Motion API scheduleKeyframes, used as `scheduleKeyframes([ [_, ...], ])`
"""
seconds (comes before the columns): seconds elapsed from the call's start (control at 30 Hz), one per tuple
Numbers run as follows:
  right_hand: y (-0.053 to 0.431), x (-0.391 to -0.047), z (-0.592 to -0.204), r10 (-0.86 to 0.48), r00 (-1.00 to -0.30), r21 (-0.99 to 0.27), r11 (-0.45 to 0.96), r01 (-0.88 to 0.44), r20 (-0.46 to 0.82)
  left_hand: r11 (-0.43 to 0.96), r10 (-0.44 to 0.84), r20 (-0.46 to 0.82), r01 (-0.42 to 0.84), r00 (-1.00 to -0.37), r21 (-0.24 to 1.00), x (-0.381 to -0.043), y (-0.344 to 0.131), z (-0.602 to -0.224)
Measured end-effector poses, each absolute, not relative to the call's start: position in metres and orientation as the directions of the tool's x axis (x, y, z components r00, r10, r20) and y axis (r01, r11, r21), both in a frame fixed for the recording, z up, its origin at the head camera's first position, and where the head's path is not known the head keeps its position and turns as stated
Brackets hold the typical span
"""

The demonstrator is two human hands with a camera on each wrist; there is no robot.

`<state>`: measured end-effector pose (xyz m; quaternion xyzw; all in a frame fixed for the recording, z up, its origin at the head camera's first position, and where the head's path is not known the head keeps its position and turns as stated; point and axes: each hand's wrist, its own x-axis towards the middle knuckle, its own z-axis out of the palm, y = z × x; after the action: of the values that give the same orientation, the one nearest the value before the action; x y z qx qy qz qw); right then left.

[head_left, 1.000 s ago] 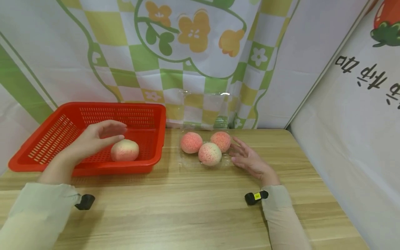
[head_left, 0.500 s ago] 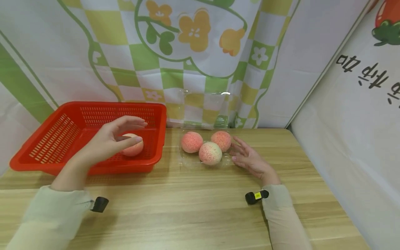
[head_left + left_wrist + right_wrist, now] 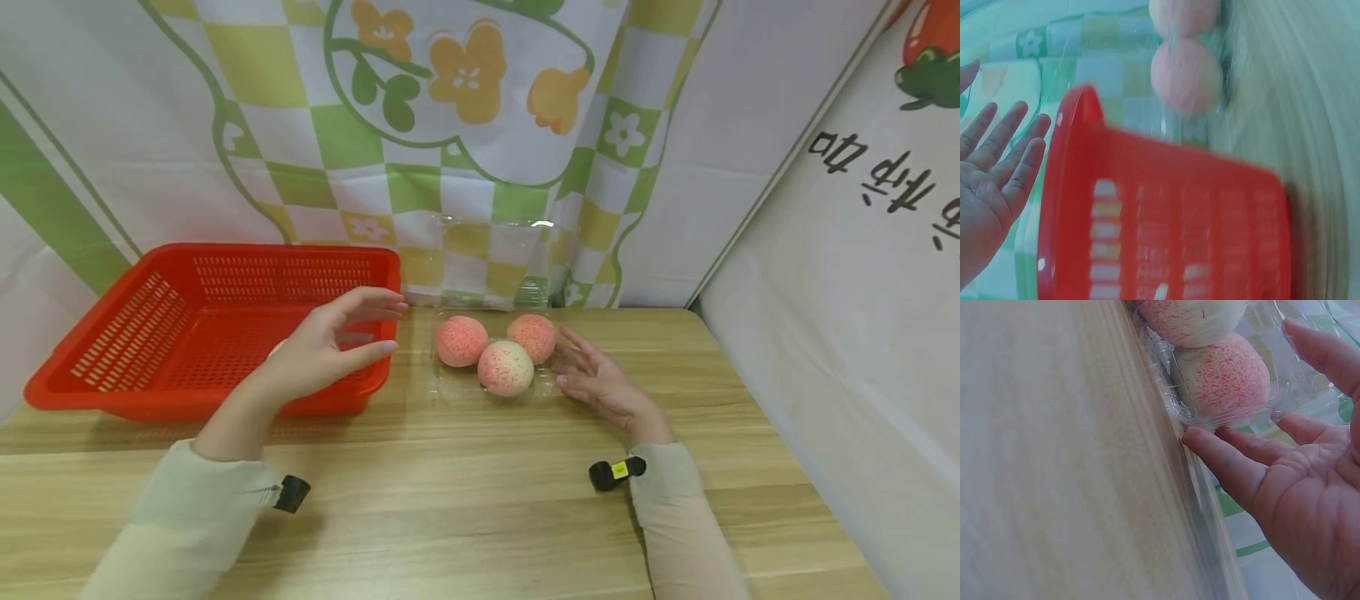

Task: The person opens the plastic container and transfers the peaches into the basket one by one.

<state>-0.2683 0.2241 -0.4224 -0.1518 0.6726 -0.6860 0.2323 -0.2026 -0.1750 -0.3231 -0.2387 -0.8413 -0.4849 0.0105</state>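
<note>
My left hand hovers over the right end of a red plastic basket, fingers spread and holding nothing. Behind that hand a pale peach in the basket is almost wholly hidden. Right of the basket, an open clear plastic clamshell box has three pink-and-cream peaches in it: a left one, a right one and a front one. My right hand is at the box's right side, its relaxed fingertips right at the clear wall in the right wrist view.
The box's clear lid stands raised against a checked, flowered curtain at the back. A wooden table bears everything. White cloth with printed characters hangs along the right side.
My left hand has moved rightward across the basket, away from the peach lying in it, which it now covers from view. The right hand has stayed beside the box.
</note>
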Motion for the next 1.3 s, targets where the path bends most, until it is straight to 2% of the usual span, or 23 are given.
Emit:
scheduleKeyframes([
  [0.13,0.224,-0.268,-0.423,-0.524,-0.845,-0.994,0.023,0.11,-0.106,0.361,0.437,0.268,0.44,-0.859,0.822,-0.208,-0.154,-0.33],
  [0.4,0.225,-0.268,-0.423,-0.521,-0.847,-0.993,0.014,0.119,-0.108,0.266,0.509,0.244,0.42,-0.825,0.868,-0.217,-0.113,-0.344],
  [0.73,0.225,-0.269,-0.425,-0.515,-0.85,-0.993,0.015,0.118,-0.109,0.195,0.492,0.265,0.401,-0.829,0.895,-0.233,-0.079,-0.372],
  [0.93,0.225,-0.27,-0.424,-0.518,-0.849,-0.993,0.01,0.12,-0.107,0.183,0.451,0.222,0.333,-0.864,0.925,-0.239,-0.069,-0.382],
  [1.13,0.225,-0.27,-0.423,-0.518,-0.849,-0.993,0.009,0.119,-0.106,0.176,0.466,0.23,0.344,-0.855,0.922,-0.244,-0.062,-0.389],
  [1.3,0.226,-0.27,-0.425,-0.509,-0.854,-0.994,0.017,0.11,-0.103,0.267,0.466,0.181,0.333,-0.866,0.904,-0.246,-0.059,-0.392],
])
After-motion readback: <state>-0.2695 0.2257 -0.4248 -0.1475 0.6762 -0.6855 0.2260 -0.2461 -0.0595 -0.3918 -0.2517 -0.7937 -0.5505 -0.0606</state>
